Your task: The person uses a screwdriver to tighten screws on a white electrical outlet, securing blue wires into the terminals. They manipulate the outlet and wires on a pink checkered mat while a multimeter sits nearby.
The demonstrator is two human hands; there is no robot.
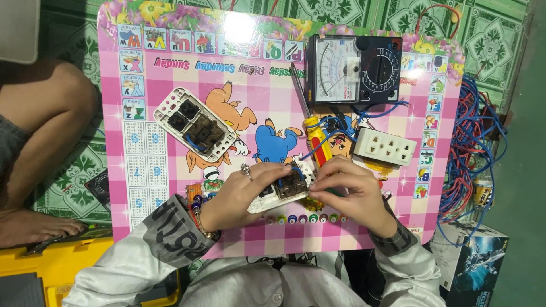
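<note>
Two hands meet over one white switch plate (282,189) low on the pink tabletop (170,227), about six o'clock from its middle. The left hand (239,196), with a ring on one finger, curls round the plate's left end and grips it; the right hand (347,190) has its fingertips pinched together at the plate's right end, where a blue wire (298,169) comes out. The modules already sit in the plate; whether the wiring is finished I cannot tell.

At ten o'clock lies a second plate (195,124), back up, with dark modules and a blue wire. At two o'clock rests a white socket block (385,146), with a yellow-and-red screwdriver (316,142) at one o'clock. At twelve stands a black analogue meter (352,68). Tangled red and blue wires (475,153) spill off at three o'clock.
</note>
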